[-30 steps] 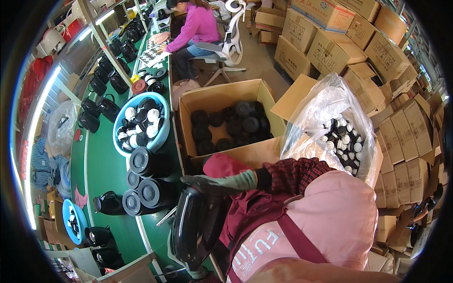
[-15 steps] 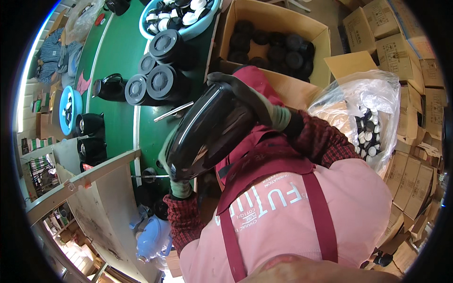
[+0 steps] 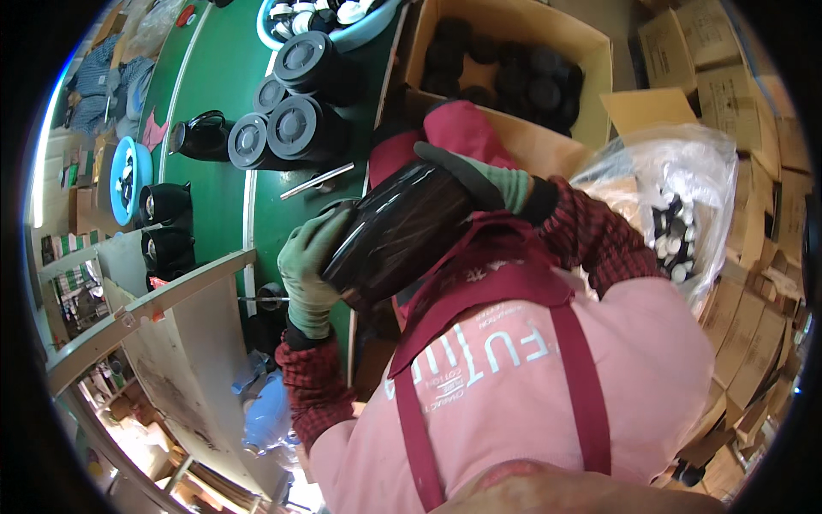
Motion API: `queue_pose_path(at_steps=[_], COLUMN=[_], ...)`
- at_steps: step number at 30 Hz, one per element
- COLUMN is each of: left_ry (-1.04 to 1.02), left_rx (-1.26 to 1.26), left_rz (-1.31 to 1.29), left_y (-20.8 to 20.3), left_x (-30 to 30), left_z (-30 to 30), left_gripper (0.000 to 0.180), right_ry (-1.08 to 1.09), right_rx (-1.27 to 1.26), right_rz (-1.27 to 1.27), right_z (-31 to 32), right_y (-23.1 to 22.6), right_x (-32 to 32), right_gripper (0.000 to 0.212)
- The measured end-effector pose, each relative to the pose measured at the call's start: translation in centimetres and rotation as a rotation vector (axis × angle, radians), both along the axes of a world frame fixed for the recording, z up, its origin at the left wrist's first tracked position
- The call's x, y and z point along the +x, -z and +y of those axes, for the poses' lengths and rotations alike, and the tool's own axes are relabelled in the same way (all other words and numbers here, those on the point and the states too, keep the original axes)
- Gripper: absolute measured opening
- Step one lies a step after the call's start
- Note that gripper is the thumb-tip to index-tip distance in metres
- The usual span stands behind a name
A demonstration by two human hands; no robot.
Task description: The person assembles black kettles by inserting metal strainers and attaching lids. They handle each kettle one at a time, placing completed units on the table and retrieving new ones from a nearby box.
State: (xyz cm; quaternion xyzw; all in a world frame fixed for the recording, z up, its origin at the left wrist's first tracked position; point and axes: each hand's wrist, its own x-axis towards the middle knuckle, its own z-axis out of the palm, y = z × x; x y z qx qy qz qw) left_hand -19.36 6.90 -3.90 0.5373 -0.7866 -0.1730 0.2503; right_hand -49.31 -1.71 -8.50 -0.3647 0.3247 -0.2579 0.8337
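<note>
A glossy black jug [image 3: 404, 224], rounded and tapered, lies tilted across the front of my apron. My left hand [image 3: 308, 264], in a green knit glove with a dark palm, is closed round its lower left end. At the upper right end, my right hand [image 3: 490, 178] in a matching glove grips the other side. Whether the jug has a handle or opening is hidden. Just beyond it a thin metal rod [image 3: 317, 182] sticks out over the green table [image 3: 227, 77]. Several upright black cylinders with round grey ends [image 3: 298, 128] stand farther off on the table.
Black handled jugs [image 3: 204, 135] stand at the table's left side. Blue basins [image 3: 353, 36] hold black and white parts. An open carton [image 3: 595, 81] of black pieces is beyond my right hand; a clear plastic bag [image 3: 715, 163] of small parts and stacked boxes are at right.
The jug has tipped closer to level and turned slightly. My left hand has shifted so its back faces up on the jug; my right hand has moved a little right.
</note>
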Motion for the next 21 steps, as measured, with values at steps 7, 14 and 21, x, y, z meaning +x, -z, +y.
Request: queue_pose_path(at_steps=[7, 14, 21], left_ry=[-0.362, -0.161, -0.119], left_rx=[0.322, 0.072, 0.304], left_rz=[0.784, 0.303, 0.592], left_y=[4.9, 1.1, -3.1], left_x=[-1.3, 0.2, -4.2], left_z=[2.2, -0.7, -2.0], left_gripper=[0.066, 0.051, 0.081], right_ry=[0.413, 0.188, 0.21], right_rx=[-0.937, -0.107, -0.392], right_rz=[-0.08, -0.27, -0.161], right_z=[0.3, -0.4, -0.5], right_y=[-0.4, 4.6, 5.7], right_x=[2.0, 1.2, -0.3], right_gripper=[0.052, 0.053, 0.047])
